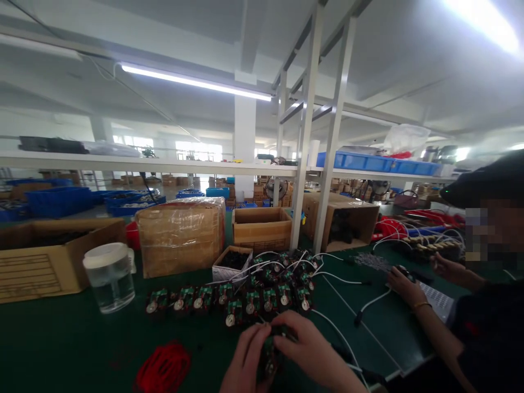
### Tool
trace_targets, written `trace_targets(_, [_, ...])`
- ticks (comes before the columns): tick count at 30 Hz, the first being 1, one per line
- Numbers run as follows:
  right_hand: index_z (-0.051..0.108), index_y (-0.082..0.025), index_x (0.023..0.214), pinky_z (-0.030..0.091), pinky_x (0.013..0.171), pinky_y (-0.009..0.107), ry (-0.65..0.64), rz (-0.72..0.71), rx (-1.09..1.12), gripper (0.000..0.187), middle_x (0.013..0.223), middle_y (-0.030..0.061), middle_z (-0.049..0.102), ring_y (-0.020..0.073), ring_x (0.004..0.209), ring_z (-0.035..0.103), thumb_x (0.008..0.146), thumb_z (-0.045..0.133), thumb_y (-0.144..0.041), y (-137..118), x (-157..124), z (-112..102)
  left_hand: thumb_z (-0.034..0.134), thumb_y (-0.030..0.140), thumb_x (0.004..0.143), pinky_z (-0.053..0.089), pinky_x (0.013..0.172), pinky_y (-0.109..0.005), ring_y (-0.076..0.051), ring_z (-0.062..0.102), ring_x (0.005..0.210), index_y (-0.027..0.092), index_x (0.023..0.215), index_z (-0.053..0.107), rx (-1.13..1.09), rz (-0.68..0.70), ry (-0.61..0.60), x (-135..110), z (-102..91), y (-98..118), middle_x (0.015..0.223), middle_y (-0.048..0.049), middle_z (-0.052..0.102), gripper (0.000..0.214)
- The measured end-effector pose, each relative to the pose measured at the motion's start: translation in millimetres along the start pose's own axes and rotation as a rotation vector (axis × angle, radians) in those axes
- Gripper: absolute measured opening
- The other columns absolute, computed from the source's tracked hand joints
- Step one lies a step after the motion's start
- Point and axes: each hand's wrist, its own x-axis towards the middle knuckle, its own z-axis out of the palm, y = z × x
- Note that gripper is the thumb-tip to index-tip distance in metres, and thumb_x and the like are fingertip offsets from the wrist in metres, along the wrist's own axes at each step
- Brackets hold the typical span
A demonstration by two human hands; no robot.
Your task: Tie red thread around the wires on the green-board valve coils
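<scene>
Low in the head view, my left hand point(245, 357) and my right hand point(305, 341) close round one small dark device with a green circuit board point(269, 357). My fingers cover much of it. Just beyond them stand rows of similar dark units with green circuit boards point(251, 302), each with a round silvery part on it. White cables point(339, 330) run out from among these units to the right. A bundle of red wires point(164, 367) lies on the green tabletop point(82, 346) to the left of my hands.
A lidded clear jug point(109, 281) of liquid stands at the left, near cardboard boxes point(180, 237). A small box of black parts point(232, 261) sits behind the units. Metal shelf posts point(310, 136) rise beyond. To the right, a co-worker's hands point(405, 286) handle parts.
</scene>
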Motion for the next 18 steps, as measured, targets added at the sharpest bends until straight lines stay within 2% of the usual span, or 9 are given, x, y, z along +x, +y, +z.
trace_targets(4, [0.070,-0.020,0.096,0.046,0.075,0.029,0.058,0.039,0.069,0.019,0.089,0.0019,0.064,0.0197,0.083,0.058,0.079,0.065,-0.027,8.5,1.0,-38.5,0.049,-0.003,0.071,0.048,0.112,-0.034,-0.022,0.056,0.131,0.029,0.141,0.052,-0.033,0.066,-0.148,31.2,25.6,24.3,0.141,-0.0086,0.056,0.076])
trace_targets(9, [0.069,-0.018,0.100,0.038,0.056,0.025,0.035,0.162,0.204,0.032,0.080,0.0000,0.062,0.0132,0.062,0.050,0.079,0.069,-0.043,26.3,9.4,-89.6,0.050,0.000,0.073,0.040,0.118,-0.035,-0.023,0.049,0.138,0.023,0.150,0.039,-0.120,-0.082,-0.200,66.3,53.3,65.8,0.149,-0.0120,0.045,0.081])
trace_targets(12, [0.070,-0.018,0.099,0.040,0.055,0.026,0.056,0.212,0.172,0.039,0.080,0.0008,0.063,0.0135,0.061,0.051,0.076,0.071,-0.049,43.7,17.4,-118.6,0.051,0.000,0.071,0.035,0.121,-0.039,-0.024,0.043,0.142,0.023,0.155,0.029,-0.117,-0.167,-0.212,78.4,64.5,83.2,0.155,-0.0130,0.035,0.089])
trace_targets(15, [0.071,-0.018,0.097,0.043,0.056,0.027,0.167,0.257,0.069,0.041,0.076,0.0007,0.063,0.0149,0.061,0.052,0.074,0.070,-0.052,68.2,26.7,-149.4,0.055,0.003,0.072,0.037,0.119,-0.043,-0.028,0.040,0.143,0.025,0.153,0.033,-0.040,-0.194,-0.173,72.2,66.9,76.4,0.158,-0.0128,0.033,0.088])
trace_targets(18, [0.072,-0.018,0.095,0.044,0.058,0.028,0.264,0.300,-0.010,0.039,0.078,0.0020,0.065,0.0152,0.061,0.053,0.071,0.069,-0.048,95.3,37.8,-176.0,0.055,0.009,0.076,0.047,0.112,-0.041,-0.027,0.051,0.135,0.030,0.145,0.048,0.042,-0.142,-0.066,38.6,55.2,39.7,0.150,-0.0105,0.048,0.072])
